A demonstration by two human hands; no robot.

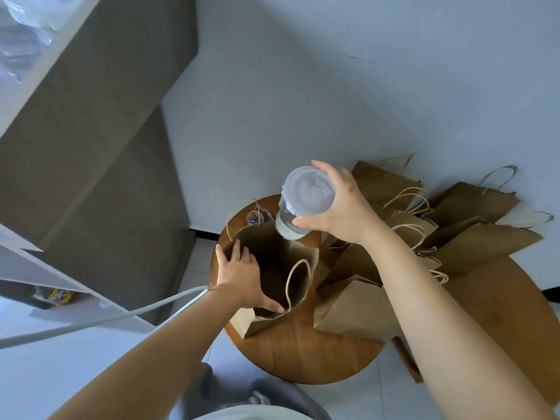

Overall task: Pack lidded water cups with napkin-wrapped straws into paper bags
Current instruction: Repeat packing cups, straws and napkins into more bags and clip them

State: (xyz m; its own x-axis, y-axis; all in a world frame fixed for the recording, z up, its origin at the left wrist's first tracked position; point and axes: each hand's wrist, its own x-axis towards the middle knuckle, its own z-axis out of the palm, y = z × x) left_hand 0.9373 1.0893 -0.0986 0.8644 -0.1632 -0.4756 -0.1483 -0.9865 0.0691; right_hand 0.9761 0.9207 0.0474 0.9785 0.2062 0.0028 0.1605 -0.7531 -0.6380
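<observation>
The open paper bag (pixel 272 268) has a dark inside, so its contents cannot be told. At ten o'clock from it, small colourful items (pixel 254 217) are too small to identify. The right forearm (pixel 454 328) hides part of the stacked bags (pixel 472 237). A blurred clear plastic mass (pixel 24 31) is cut off at the upper left corner.

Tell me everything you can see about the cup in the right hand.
The cup is clear plastic with a round translucent lid pressed on top. It holds water near its base. It is tilted, lid toward the camera, and held in the air above the open paper bag, touching nothing else. The right hand grips it around the upper rim, thumb on one side.
</observation>
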